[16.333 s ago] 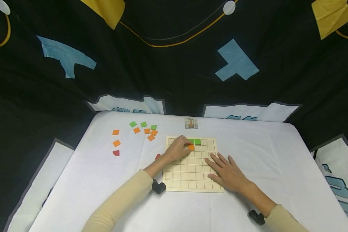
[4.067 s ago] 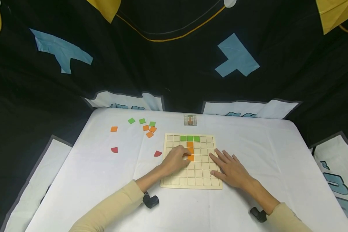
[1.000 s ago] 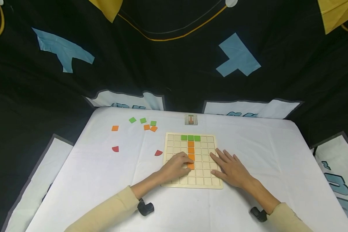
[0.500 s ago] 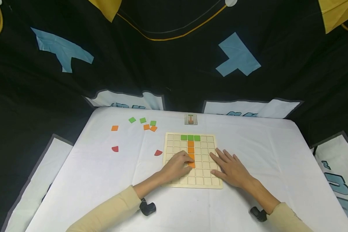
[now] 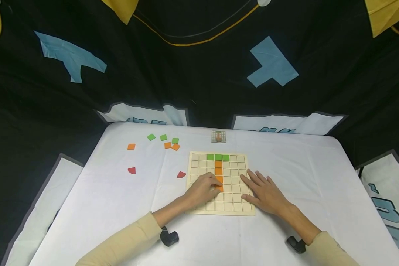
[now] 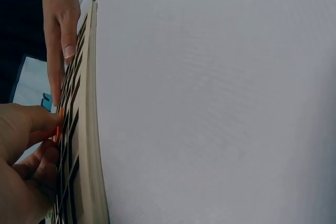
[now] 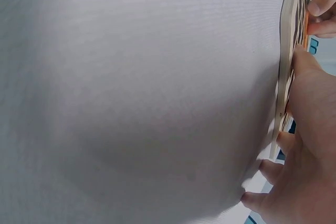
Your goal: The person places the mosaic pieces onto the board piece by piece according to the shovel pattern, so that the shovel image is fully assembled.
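My left hand (image 5: 203, 189) pinches an orange square tile (image 5: 220, 188) between thumb and fingers, low over the pale wooden grid board (image 5: 237, 207). Directly above that tile, a column of orange tiles (image 5: 218, 171) runs up to a row of three green tiles (image 5: 218, 157) at the board's far edge. In the left wrist view the pinched orange tile (image 6: 60, 116) shows as a thin edge at the fingertips. My right hand (image 5: 266, 192) rests with spread, straight fingers on the board's right side; the right wrist view shows its fingers (image 7: 304, 61) along the board edge.
Left of the board lie three loose green tiles (image 5: 163, 137), three loose orange tiles (image 5: 167, 145) and two red quarter-round pieces (image 5: 181, 174). A small card with a printed grid pattern (image 5: 218, 136) lies beyond the board on the white-covered table (image 5: 286, 162).
Since the oldest frame, a third green tile and more orange tiles have come onto the board, while fewer loose orange ones lie at left. Lately the pinched tile moved slightly up the column.
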Tool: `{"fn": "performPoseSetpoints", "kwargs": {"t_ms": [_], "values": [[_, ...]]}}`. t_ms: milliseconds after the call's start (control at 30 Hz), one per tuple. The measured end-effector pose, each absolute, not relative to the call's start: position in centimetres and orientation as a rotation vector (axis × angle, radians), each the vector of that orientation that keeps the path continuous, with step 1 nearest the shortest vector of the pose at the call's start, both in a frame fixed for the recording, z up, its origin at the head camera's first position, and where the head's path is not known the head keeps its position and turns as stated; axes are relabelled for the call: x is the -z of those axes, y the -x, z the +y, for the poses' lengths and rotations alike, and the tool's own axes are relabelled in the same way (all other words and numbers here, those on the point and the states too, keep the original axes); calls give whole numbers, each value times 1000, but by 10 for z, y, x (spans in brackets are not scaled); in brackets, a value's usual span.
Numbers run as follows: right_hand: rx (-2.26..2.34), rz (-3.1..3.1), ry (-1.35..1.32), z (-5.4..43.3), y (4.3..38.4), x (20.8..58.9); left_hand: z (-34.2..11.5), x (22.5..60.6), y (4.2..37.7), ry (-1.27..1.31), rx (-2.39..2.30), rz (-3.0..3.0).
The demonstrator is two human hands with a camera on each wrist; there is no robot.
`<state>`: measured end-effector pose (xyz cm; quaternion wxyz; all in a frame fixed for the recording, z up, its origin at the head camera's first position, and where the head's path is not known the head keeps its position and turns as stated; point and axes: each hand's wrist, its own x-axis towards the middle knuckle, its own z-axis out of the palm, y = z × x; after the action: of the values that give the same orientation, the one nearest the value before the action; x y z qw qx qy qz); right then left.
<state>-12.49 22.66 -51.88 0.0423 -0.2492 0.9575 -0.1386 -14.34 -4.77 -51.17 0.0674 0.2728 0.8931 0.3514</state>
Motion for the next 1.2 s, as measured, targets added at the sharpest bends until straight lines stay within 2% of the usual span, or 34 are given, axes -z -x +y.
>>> {"fn": "performPoseSetpoints", "kwargs": {"t_ms": [333, 600, 767, 1000, 1200], "values": [[435, 2936, 780, 227, 127, 517, -50, 512, 145, -819, -1123, 2689], [435, 2928, 767, 225, 126, 517, -77, 509, 157, -655, -1376, 2669], [428, 2930, 768, 226, 125, 518, -119, 506, 177, -466, -1447, 2814], [424, 2943, 774, 228, 125, 521, -199, 501, 203, -156, -1458, 3009], [420, 2945, 777, 228, 125, 522, -257, 508, 219, 199, -1442, 3052]]}}
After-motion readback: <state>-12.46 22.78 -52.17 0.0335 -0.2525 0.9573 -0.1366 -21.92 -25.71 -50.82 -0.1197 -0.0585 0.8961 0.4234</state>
